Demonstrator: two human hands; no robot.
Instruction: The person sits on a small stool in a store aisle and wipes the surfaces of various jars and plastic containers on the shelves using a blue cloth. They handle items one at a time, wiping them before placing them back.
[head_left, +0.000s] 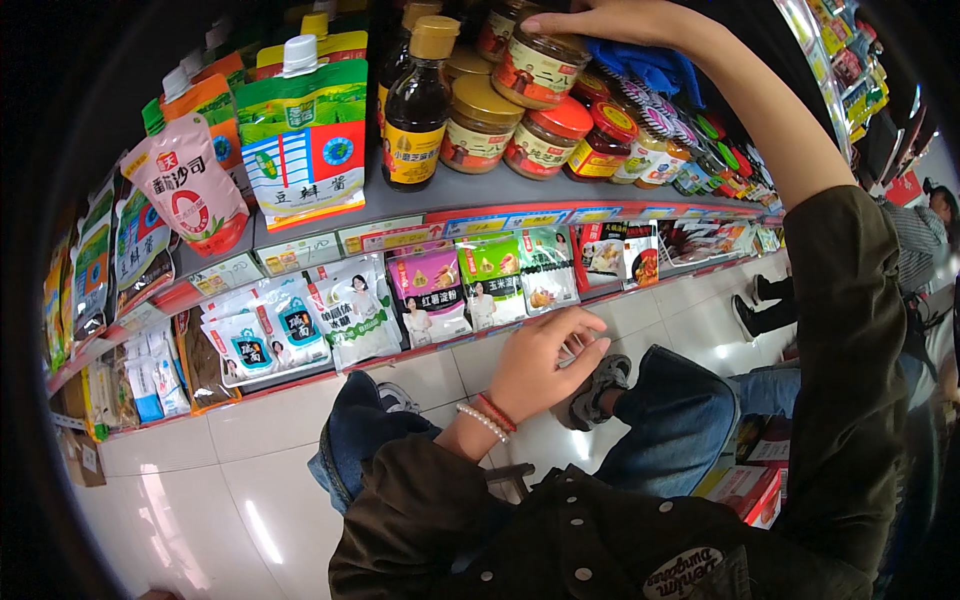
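My right hand (626, 21) reaches across the upper shelf and holds the top of a glass sauce jar (541, 71), its thumb over the lid; the other fingertips are hidden. This jar sits tilted on top of a gold-lidded jar (478, 124) and a red-lidded jar (549, 139). A blue cloth (645, 67) lies just under my right wrist, on more jars. My left hand (546, 364) hovers before the lower shelf, fingers loosely curled, thumb apart, holding nothing. Bagged starch packets (491, 281) are behind it.
On the upper shelf stand a sesame oil bottle (416, 112), a soybean paste pouch (304, 142) and a tilted ketchup pouch (187, 184). Price tags line the shelf edge (390, 234). Boxes (750, 487) are at my right side. Other people (919, 232) are farther right.
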